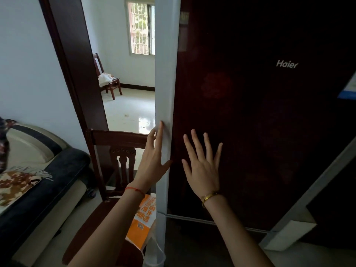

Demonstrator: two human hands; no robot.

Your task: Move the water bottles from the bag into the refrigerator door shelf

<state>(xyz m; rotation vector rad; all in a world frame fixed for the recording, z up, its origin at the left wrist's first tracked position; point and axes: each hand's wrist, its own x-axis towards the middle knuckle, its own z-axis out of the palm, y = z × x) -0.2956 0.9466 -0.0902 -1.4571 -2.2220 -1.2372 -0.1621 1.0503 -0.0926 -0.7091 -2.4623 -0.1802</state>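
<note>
A dark red refrigerator door (260, 116) with a pale side edge (165, 74) fills the right of the view and hides the inside. My left hand (152, 162) lies on that pale edge, fingers stretched up along it and thumb wrapped to the door's front. My right hand (202, 166) rests flat on the door front with fingers spread. An orange and white plastic bag (142, 222) sits on a wooden chair below my left forearm. No water bottles show.
The wooden chair (119, 139) stands right against the refrigerator's left side. A sofa (38, 170) with a blanket is at the left. A doorway (127, 105) behind leads to a tiled room with another chair. A lower refrigerator door (331, 218) sits at the bottom right.
</note>
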